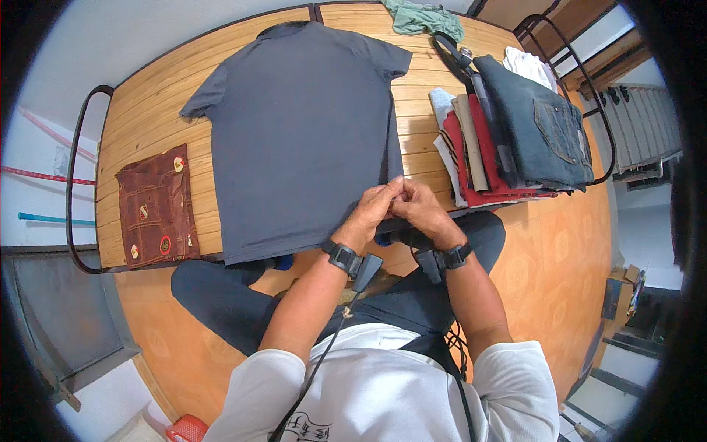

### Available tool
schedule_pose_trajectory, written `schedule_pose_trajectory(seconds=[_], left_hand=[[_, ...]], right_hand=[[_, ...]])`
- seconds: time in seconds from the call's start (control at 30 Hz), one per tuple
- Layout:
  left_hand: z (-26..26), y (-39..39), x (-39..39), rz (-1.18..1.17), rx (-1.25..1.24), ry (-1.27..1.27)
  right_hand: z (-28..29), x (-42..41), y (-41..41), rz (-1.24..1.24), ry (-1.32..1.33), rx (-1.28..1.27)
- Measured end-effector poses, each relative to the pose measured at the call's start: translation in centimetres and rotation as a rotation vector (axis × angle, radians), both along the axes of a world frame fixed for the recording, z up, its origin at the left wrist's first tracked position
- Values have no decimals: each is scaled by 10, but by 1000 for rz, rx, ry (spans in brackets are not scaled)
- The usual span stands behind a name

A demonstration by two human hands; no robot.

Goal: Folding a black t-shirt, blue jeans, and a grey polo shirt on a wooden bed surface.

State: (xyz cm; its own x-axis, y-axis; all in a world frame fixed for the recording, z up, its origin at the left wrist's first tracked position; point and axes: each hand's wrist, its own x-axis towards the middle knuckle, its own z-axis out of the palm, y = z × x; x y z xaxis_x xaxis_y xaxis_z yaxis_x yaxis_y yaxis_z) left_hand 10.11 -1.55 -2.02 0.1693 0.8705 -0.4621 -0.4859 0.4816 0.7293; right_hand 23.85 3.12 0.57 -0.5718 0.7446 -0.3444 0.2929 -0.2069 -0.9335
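A dark grey short-sleeved shirt (304,132) lies spread on the slatted wooden platform (149,121), its collar at the far edge and its hem towards me. At the shirt's lower right corner my left hand (371,212) and my right hand (424,212) meet, their fingers closed together by the side edge of the cloth. My fingers hide what part of the fabric is between them. The right edge of the shirt looks slightly folded just above my hands.
A folded brown patterned cloth (157,212) lies at the left. At the right are stacked folded clothes (469,149), folded jeans (530,121), a black belt (453,63) and a white cloth (527,66). A green cloth (422,19) lies at the far edge. Metal rails (72,177) bound the ends.
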Motion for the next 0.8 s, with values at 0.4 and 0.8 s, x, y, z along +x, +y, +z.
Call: schedule_pose_trajectory(seconds=[0.4,0.8], left_hand=[[-29,4,-3,94,-107,-27],[-40,-4,6,207,-63,115]], right_hand=[[20,4,-2,77,-74,-68],[34,-53,225,-281,-407,296]])
